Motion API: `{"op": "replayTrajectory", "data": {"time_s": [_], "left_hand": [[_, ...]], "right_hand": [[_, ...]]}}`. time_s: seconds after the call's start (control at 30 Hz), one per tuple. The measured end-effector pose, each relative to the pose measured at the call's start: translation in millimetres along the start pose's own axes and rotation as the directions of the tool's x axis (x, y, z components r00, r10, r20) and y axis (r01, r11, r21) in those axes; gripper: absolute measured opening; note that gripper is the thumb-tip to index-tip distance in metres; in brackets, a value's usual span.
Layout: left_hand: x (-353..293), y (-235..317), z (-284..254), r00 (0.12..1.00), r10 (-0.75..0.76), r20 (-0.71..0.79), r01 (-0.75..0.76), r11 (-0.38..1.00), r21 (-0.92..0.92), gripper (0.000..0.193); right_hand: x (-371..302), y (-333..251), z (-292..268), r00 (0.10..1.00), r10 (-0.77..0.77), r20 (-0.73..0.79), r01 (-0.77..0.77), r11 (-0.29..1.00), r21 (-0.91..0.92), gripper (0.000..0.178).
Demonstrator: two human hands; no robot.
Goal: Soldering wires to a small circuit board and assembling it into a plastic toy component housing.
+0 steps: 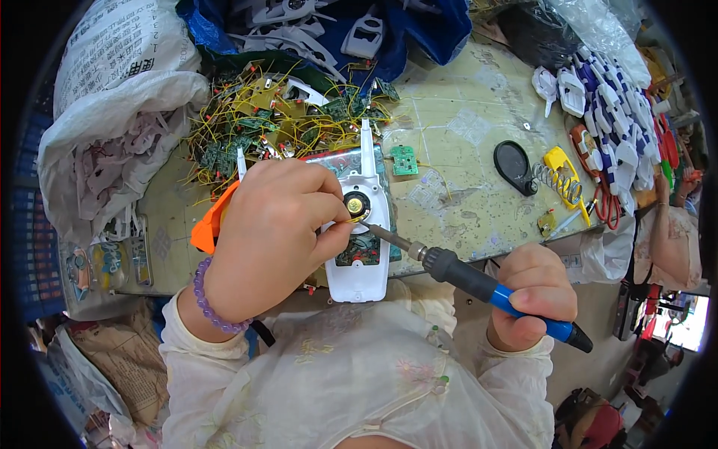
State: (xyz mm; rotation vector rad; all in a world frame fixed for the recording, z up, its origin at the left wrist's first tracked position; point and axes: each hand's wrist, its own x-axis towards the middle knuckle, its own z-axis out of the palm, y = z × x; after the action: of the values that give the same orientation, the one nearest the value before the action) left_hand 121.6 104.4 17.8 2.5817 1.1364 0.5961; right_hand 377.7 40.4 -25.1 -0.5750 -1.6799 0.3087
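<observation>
My left hand (275, 228) rests on a white plastic housing (364, 262) that holds a green circuit board and a small round speaker (356, 203). Its thumb and fingertips pinch a thin yellow wire right beside the speaker. My right hand (532, 295) grips a soldering iron (479, 283) with a blue and black handle. The iron's tip points up-left and touches the spot next to the speaker. An orange plastic part (209, 223) pokes out from under my left hand.
A heap of green circuit boards with yellow wires (277, 120) lies behind the housing. White plastic shells fill a blue bag (314, 30) and a row at right (613, 120). A yellow iron stand with spring (562, 178), a black oval pad (514, 166) and white sacks (112, 97) surround the bench.
</observation>
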Motion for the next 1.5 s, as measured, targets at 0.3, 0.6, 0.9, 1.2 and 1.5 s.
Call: {"op": "replayTrajectory", "data": {"time_s": [0.3, 0.6, 0.9, 1.2, 1.5], "left_hand": [[-1.0, 0.0, 0.5, 1.0, 0.005, -0.019, -0.005, 1.0, 0.015, 0.011], [1.8, -0.1, 0.0, 0.999, 0.029, -0.03, -0.027, 0.998, 0.057, 0.01], [3.5, 0.5, -1.1, 0.999, 0.031, -0.015, -0.03, 0.998, 0.061, 0.009], [4.9, 1.3, -1.8, 0.999, 0.033, 0.008, -0.034, 0.998, 0.056, 0.011], [5.0, 0.5, -2.3, 1.0, 0.024, 0.014, -0.025, 0.999, 0.042, 0.011]], "right_hand": [[-0.3, -1.5, 2.2, 0.999, 0.001, -0.038, -0.002, 1.0, -0.018, 0.039], [1.5, -0.8, 2.2, 0.999, 0.008, -0.032, -0.009, 1.0, -0.019, 0.039], [2.7, -1.2, 3.6, 0.999, 0.021, -0.027, -0.021, 0.999, -0.027, 0.039], [7.8, -1.5, 1.1, 0.999, 0.03, 0.009, -0.03, 0.999, -0.015, 0.039], [19.7, -6.2, -3.8, 0.984, 0.177, 0.01, -0.178, 0.981, 0.075, 0.021]]}}
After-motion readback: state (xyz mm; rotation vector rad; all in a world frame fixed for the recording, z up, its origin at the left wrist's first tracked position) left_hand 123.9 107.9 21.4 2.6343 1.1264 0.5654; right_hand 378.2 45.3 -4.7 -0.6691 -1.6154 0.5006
